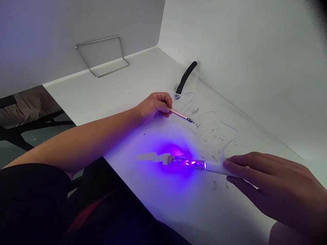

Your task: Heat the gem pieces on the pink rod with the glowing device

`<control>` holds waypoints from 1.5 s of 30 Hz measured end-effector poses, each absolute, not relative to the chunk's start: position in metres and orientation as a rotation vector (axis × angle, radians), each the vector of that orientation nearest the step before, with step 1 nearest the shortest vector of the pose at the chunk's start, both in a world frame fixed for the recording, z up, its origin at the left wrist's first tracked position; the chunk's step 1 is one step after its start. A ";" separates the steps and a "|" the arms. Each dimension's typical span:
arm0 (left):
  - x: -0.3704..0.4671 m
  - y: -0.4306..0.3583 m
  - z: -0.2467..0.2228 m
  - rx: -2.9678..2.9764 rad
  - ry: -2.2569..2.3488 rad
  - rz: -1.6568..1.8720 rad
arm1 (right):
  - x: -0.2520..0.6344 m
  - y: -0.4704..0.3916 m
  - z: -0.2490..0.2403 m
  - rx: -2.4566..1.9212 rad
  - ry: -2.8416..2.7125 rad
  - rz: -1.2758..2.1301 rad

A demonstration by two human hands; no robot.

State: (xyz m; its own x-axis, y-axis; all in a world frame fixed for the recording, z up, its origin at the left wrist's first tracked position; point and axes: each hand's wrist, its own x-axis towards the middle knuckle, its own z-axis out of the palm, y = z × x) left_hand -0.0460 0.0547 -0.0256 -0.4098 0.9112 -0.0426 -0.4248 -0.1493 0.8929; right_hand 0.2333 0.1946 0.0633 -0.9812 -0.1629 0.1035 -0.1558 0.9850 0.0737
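My left hand [155, 107] is closed around a thin pink tool [178, 113], whose metal tip points right and down above the white table [143, 81]. In my right hand [278, 183], between thumb and fingers, is a white pen-shaped lamp [216, 166]. Its lit end faces left and casts violet light on a small flat rectangular piece [186, 162] right in front of it. Shiny marks show on that piece. A thin white cable [231, 127] runs from the lamp toward the back.
Behind my left hand, a curved black handle [186, 80] leans over a clear container and coiled cable. Dark scraps [217, 134] are scattered on the table. A bent wire frame [102, 73] stands by the back wall; another wall rises at the right.
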 end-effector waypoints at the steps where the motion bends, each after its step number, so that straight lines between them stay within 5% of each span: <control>1: -0.046 0.055 -0.026 0.662 1.104 1.735 | 0.233 0.195 0.063 0.242 -3.017 -0.104; 29: -0.046 0.054 -0.025 0.676 1.134 1.727 | 0.234 0.196 0.061 0.228 -2.963 -0.145; 45: -0.049 0.056 -0.030 0.803 1.420 1.663 | 0.183 0.234 -0.022 -0.393 -2.508 0.604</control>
